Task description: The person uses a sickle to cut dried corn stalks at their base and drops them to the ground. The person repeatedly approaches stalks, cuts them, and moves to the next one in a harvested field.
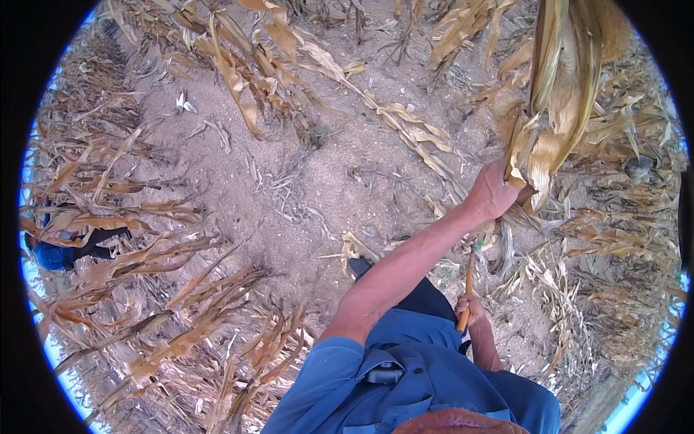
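My left arm reaches across to the right. At its end my left hand [496,189] is closed round dry corn stalks [564,108], whose long brown leaves rise toward the upper right. Lower down, close to my right leg, my right hand [473,307] grips a wooden-handled tool [470,275]. The handle slants up toward the foot of the stalks. What sits at its far end is small and partly lost among the leaves, so its kind cannot be made out.
Standing dry corn [181,325] fills the left side, with more rows [614,239] at the right. Fallen leaves [405,126] lie across the bare soil [332,181] ahead. Another person [54,254] in blue is among the stalks at the far left.
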Motion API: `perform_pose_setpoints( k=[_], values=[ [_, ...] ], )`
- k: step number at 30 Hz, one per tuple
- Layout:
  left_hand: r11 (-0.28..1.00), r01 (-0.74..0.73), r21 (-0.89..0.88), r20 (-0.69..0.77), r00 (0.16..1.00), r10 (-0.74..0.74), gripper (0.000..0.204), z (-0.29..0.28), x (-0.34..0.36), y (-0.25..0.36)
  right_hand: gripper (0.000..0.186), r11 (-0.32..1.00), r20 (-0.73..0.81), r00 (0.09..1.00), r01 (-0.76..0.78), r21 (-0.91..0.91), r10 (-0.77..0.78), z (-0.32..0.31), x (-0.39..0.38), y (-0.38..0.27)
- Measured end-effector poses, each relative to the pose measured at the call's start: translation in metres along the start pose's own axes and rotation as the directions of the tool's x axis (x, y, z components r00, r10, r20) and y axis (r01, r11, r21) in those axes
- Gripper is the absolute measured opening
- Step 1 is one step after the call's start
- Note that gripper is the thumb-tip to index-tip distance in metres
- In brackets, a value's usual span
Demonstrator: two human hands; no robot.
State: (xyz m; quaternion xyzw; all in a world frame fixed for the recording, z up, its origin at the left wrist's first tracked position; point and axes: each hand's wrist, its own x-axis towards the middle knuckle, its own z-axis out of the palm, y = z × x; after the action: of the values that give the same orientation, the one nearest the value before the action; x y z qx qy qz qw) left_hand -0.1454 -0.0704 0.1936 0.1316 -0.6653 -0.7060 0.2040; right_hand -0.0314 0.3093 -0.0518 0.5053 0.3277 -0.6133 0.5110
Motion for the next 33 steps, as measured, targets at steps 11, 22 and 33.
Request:
perform_pose_setpoints(
  k=[11,22,33],
  values=[
    [0.899,0.415,0.14,-0.262,0.891,-0.371,0.056,0.05,0.051,-0.223,0.015,0.963,-0.374,0.902,0.135,-0.234,-0.217,-0.158,-0.066,0.0],
    [0.839,0.395,0.374,0.26,0.824,-0.504,0.058,0.205,-0.052,-0.164,0.015,0.722,-0.371,0.859,-0.002,-0.692,-0.354,-0.146,-0.036,-0.026],
    [0.57,0.715,0.405,-0.134,0.663,-0.736,0.068,0.132,-0.022,-0.293,0.016,0.706,-0.46,0.802,-0.067,-0.705,-0.382,-0.139,-0.049,-0.07]
  ],
)
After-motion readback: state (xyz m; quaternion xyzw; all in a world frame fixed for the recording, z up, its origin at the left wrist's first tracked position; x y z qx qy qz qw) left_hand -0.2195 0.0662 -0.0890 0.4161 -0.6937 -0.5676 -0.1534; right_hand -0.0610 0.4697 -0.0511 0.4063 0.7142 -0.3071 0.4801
